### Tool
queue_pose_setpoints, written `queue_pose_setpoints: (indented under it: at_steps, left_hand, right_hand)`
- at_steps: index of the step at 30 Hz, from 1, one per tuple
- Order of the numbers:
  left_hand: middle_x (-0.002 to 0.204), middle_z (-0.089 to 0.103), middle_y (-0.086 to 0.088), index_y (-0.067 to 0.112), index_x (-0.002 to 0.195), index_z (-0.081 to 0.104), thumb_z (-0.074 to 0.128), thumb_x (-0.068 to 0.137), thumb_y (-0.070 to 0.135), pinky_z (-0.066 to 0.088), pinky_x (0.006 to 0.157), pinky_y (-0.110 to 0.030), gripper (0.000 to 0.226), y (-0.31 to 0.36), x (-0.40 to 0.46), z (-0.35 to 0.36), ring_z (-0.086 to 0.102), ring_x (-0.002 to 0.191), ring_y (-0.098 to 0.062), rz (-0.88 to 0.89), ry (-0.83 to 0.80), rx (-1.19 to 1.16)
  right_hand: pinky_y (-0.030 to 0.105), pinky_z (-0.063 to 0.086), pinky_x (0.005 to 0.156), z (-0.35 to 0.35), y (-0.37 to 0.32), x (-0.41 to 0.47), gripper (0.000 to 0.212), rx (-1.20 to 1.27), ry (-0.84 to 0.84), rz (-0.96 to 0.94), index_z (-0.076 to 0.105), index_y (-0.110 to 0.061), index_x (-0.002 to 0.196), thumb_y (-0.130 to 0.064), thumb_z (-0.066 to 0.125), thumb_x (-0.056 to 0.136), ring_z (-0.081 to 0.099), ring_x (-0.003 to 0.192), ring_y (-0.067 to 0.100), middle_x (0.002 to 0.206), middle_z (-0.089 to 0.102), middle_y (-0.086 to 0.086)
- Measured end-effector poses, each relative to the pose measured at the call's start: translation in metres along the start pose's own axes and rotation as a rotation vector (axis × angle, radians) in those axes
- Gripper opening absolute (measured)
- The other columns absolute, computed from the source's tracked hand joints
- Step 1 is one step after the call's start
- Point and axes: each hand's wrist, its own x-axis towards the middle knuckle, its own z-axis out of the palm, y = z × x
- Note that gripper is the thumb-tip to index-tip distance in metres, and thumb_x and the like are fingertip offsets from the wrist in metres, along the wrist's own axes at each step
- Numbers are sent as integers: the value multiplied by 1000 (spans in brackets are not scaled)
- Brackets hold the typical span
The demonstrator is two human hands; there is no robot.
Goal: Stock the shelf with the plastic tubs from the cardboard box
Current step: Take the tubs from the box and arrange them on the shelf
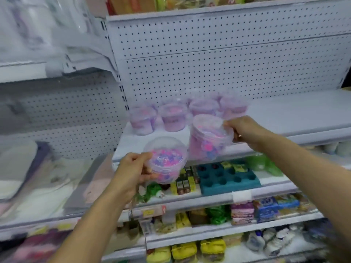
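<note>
My left hand (133,168) grips a clear plastic tub (167,160) filled with pink and purple pieces, held in front of the white shelf's edge. My right hand (247,130) holds a second tub (207,137) of the same kind by its lid rim, tilted, just above the white shelf (284,114). Several matching pink tubs (172,116) stand in a row at the back left of that shelf, against the pegboard. The cardboard box is out of view.
The right part of the shelf is bare. A pegboard back panel (209,63) rises behind it. Below sit a teal foam block with holes (228,177), small boxes and packaged goods on lower shelves. Folded fabric items fill the left bay (38,177).
</note>
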Motion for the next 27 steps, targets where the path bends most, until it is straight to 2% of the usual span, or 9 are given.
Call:
queue_pose_setpoints:
  at_steps: [6,11,13,15,17,19,22,25,27]
  left_hand:
    - [66,51,-11,-3,101,60,60,92,15,58,50,-28,20,10,20,-81,55,58,-21,5,59,-77]
    - [53,49,-6,-1,101,58,60,92,16,60,57,-32,19,14,25,-112,56,44,-14,-19,91,-166]
    - [54,48,-6,0,97,60,60,91,16,60,55,-30,17,15,25,-119,56,46,-14,-23,86,-188]
    - [57,48,-8,-1,95,62,59,92,16,60,54,-29,17,16,25,-125,56,52,-17,-20,73,-187]
    - [59,48,-9,-1,95,63,60,91,16,60,56,-30,18,18,25,-132,56,58,-20,-15,63,-181]
    - [59,49,-9,1,93,63,60,90,16,60,55,-30,16,20,26,-137,55,60,-21,-5,64,-186]
    - [54,48,-7,2,89,63,60,91,15,58,52,-27,13,24,28,-142,54,54,-18,14,79,-195]
    - [56,48,-7,3,87,63,59,92,16,56,51,-26,14,29,32,-143,53,57,-19,22,76,-208]
    - [56,47,-7,3,87,63,59,92,16,57,52,-26,15,31,35,-144,52,57,-18,26,79,-214]
  right_hand:
    - [26,41,57,100,-42,47,8,-155,-69,-39,59,-12,80,-16,58,87,45,69,16,76,51,4]
    - [24,35,55,155,-66,72,11,-399,-209,-101,55,-10,82,-12,49,91,43,64,19,74,48,6]
    - [20,32,47,170,-71,82,17,-453,-239,-110,56,-11,78,-13,51,93,40,60,17,71,46,5]
    - [13,31,39,182,-72,91,18,-509,-260,-150,64,-6,85,-15,53,95,37,57,12,68,46,1]
    - [14,34,44,189,-68,98,27,-516,-244,-193,68,3,95,-19,53,96,41,58,13,67,50,1]
    - [22,36,55,191,-64,101,33,-530,-207,-245,66,8,90,-22,54,95,44,66,18,71,52,5]
    - [29,41,72,188,-69,92,29,-620,-98,-397,65,-12,82,-35,53,94,54,82,22,89,63,5]
    - [31,38,69,185,-81,57,36,-768,-2,-581,66,-30,83,-61,49,87,53,90,16,98,58,-3]
    - [29,36,66,183,-84,35,47,-934,-63,-623,72,-34,89,-75,52,75,54,94,12,95,57,-12]
